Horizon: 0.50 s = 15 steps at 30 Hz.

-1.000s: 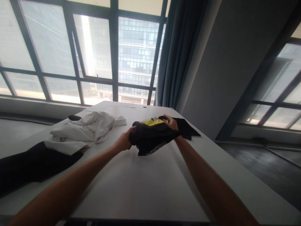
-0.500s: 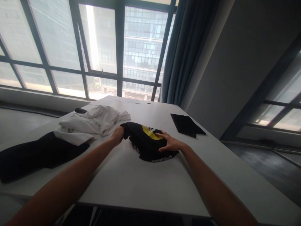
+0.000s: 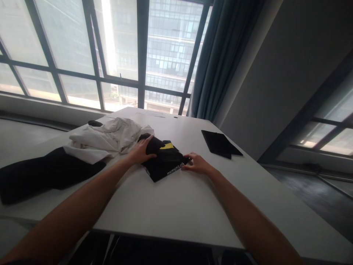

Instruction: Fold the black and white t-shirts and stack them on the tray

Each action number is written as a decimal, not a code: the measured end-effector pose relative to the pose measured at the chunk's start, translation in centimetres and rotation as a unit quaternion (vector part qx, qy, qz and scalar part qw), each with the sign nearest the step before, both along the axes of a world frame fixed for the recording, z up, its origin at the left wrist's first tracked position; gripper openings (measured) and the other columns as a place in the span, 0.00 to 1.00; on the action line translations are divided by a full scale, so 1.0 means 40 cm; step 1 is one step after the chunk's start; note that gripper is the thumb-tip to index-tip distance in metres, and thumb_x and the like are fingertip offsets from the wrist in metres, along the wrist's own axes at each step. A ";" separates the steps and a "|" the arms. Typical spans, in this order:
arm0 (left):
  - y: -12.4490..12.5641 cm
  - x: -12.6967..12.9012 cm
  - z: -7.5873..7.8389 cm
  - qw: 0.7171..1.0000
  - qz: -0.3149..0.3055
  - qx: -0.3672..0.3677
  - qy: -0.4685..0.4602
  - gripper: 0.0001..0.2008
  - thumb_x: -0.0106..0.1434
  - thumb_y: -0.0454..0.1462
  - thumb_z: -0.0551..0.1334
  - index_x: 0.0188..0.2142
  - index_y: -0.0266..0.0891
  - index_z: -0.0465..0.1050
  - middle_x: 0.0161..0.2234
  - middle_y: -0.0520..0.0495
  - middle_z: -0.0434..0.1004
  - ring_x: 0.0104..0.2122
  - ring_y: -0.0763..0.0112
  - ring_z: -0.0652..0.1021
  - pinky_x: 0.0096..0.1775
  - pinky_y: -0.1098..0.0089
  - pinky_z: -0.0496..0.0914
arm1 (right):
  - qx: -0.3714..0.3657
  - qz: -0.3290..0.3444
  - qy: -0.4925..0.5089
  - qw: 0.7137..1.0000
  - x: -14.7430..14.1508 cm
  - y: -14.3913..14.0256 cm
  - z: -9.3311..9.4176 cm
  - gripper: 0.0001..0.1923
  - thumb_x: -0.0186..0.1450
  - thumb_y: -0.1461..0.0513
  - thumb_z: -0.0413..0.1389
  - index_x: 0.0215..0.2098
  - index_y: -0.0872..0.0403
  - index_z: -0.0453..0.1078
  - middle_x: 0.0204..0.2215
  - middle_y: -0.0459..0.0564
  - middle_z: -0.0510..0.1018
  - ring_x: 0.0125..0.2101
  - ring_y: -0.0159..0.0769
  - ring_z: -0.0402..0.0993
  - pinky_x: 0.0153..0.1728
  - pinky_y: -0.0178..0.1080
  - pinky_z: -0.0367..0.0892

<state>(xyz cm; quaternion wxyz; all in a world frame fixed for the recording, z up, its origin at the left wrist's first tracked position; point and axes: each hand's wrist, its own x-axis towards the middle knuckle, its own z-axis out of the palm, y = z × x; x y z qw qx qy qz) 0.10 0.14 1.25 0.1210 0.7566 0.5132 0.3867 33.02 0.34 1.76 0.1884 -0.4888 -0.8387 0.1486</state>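
Note:
A black cloth garment (image 3: 162,165) with a yellow patch and white lettering along its near edge lies partly folded on the white table (image 3: 171,209). Resting on its left part is my left hand (image 3: 140,150), thumb and fingers spread apart over the fabric. My right hand (image 3: 197,163) pinches the garment's right corner between thumb and fingers, close to the lettering. One pointed corner of the cloth faces me. Most of the yellow patch is hidden by a fold.
Left of the garment lies a crumpled white cloth (image 3: 110,138), partly over a long black cloth (image 3: 49,175). A small dark round item (image 3: 95,123) is behind it. Flat black folded pieces (image 3: 220,143) lie near the right edge. Windows and a curtain (image 3: 220,59) stand beyond.
The garment's left part has been folded over, covering much of the yellow patch. My left hand has spread onto the cloth; my right hand has shifted from its top to its right corner.

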 end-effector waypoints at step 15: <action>0.020 0.002 0.070 0.951 0.063 -0.090 -0.289 0.17 0.59 0.44 0.63 0.43 0.35 0.74 0.29 0.45 0.78 0.28 0.60 0.81 0.33 0.64 0.76 | 0.080 -0.137 -0.006 0.987 0.091 0.055 0.006 0.07 0.62 0.58 0.60 0.30 0.53 0.75 0.29 0.49 0.79 0.31 0.36 0.73 0.37 0.36 0.67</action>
